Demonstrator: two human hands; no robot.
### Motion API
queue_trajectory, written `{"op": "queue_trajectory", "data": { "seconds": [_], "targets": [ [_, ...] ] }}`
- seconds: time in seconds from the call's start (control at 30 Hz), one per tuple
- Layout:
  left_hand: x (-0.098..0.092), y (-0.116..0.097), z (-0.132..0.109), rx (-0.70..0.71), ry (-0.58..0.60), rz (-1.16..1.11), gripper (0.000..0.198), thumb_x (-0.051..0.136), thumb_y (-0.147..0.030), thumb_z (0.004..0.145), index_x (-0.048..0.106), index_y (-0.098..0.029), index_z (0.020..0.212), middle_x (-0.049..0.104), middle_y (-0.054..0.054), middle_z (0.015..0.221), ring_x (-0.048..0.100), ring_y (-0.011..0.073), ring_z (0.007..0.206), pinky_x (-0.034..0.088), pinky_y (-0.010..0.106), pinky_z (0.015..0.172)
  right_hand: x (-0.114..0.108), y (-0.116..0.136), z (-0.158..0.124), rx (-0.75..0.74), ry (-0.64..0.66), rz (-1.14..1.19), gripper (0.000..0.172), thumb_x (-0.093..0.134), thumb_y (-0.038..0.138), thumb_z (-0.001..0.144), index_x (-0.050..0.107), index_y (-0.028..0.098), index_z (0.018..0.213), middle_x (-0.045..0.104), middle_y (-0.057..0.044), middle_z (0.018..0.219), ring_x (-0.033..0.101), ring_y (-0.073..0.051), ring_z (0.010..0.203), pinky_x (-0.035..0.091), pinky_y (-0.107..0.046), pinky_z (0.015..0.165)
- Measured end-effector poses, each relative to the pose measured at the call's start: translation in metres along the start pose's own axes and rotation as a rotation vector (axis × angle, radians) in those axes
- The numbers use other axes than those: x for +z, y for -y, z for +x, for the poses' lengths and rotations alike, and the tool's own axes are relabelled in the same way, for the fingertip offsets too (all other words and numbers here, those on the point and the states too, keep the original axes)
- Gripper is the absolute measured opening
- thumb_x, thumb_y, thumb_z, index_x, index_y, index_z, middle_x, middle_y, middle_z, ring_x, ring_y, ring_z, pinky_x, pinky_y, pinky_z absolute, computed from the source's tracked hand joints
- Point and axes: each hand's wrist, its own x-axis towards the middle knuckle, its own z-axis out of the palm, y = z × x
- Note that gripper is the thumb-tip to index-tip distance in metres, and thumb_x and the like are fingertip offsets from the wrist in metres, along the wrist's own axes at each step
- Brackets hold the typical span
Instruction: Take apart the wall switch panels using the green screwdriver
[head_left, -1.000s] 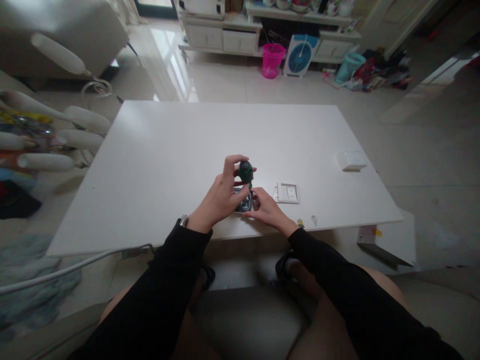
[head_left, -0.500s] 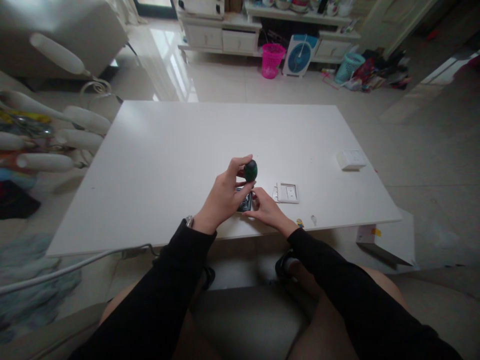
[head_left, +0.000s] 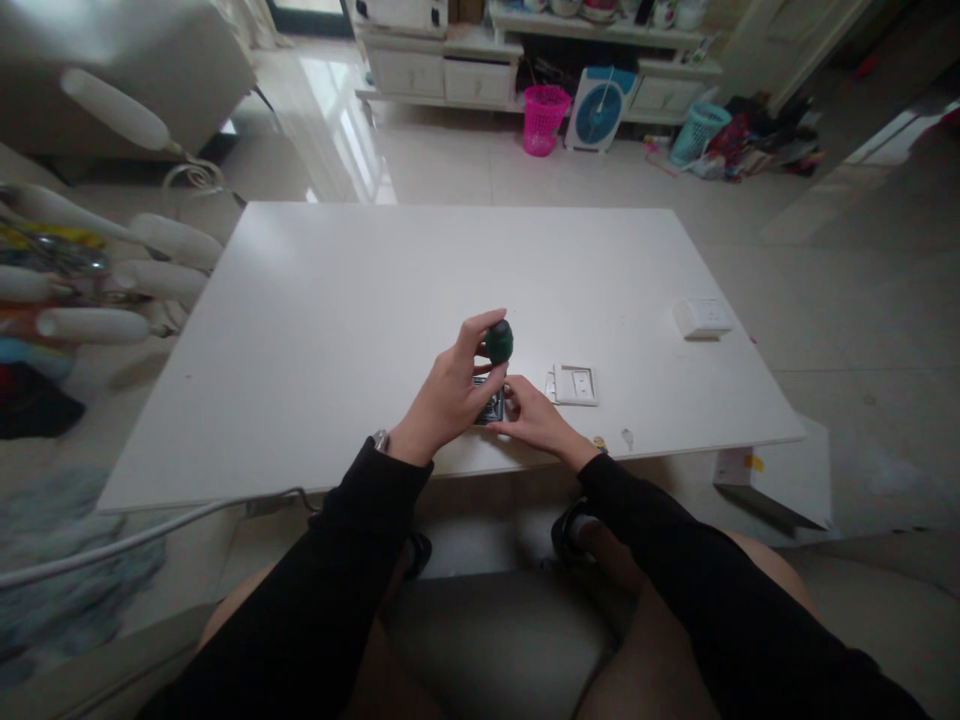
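Note:
My left hand (head_left: 450,390) is closed around a dark green rounded handle (head_left: 499,343), which looks like that of a screwdriver; its lower end is hidden. Beneath it a small dark square piece (head_left: 491,404) lies near the front edge of the white table (head_left: 375,280). The fingers of my right hand (head_left: 532,415) grip this piece at its right side. Just right of that hand, a white frame and socket plate (head_left: 576,386) rest on the tabletop.
A white box-like socket unit (head_left: 703,318) sits at the table's right. Near the front edge are a small yellow item (head_left: 599,443) and a small clear packet (head_left: 628,438). White lamp arms (head_left: 94,325) stand at the left. A grey cable (head_left: 187,518) runs along the front left.
The green handle has turned slightly and shifted a little to the left in my left hand. My right hand has stayed on the dark piece.

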Motion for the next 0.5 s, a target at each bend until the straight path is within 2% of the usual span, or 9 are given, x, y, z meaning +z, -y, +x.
{"op": "queue_trajectory", "data": {
  "seconds": [0.33, 0.5],
  "targets": [
    [-0.0002, -0.0011, 0.0006, -0.009, 0.009, -0.027, 0.068, 0.055, -0.01, 0.093, 0.033, -0.032, 0.154, 0.067, 0.011, 0.13, 0.073, 0.0193, 0.103, 0.067, 0.037, 0.086, 0.001, 0.0017, -0.0007, 0.001, 0.004, -0.01, 0.072, 0.09, 0.035, 0.075, 0.054, 0.025, 0.136, 0.064, -0.011, 0.128, 0.064, -0.029, 0.113, 0.054, -0.049, 0.098],
    [0.0002, 0.0007, 0.0004, 0.006, 0.018, -0.004, 0.071, 0.052, -0.009, 0.093, 0.029, -0.032, 0.156, 0.065, 0.011, 0.124, 0.072, 0.0188, 0.1, 0.067, 0.037, 0.085, 0.0003, 0.0031, -0.0009, 0.004, 0.007, -0.004, 0.072, 0.09, 0.035, 0.075, 0.053, 0.026, 0.137, 0.064, -0.011, 0.128, 0.064, -0.029, 0.111, 0.054, -0.049, 0.098]
  ]
}}
